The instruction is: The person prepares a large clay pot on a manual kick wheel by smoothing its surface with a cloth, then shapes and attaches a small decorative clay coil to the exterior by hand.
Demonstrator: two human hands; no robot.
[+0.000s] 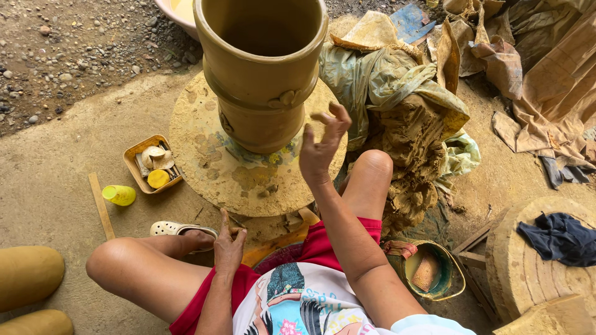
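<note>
Now, far left: two rounded clay forms [28,276] are seen lying on the concrete floor [56,167], one behind the other, at the frame's lower corner.
Yellow cup [118,195]: laid on its side on the floor, just beside a thin wooden stick [101,206].
Small tray [152,164]: set against the left edge of the round board, filled with shell-like scrapers and a yellow lid.
Sandal [180,229]: a pale perforated one is worn on the foot tucked under the left knee.
Left hand [228,244]: rested low by the foot and the board's near edge; the fingers are bunched together around something small, and what is pinched cannot be told.
Round board [239,170]: a clay-smeared disc is laid flat on the ground, straight ahead of the seated person.
Clay pot [261,68]: a tall, open-mouthed vessel is stood upright at the centre of the board, with a raised band and a small applied ornament on its right side.
Right hand [320,146]: raised just beside the pot's lower right flank, not touching it; the fingers are spread and loosely curled, nothing held.
Wet clay heap [410,142]: piled in plastic sheeting right of the knee.
Bowl [428,271]: a green-rimmed one with murky water is placed by the right elbow.
Far right: a dark cloth [559,239] is draped over a round wooden wheel [528,273].
</note>
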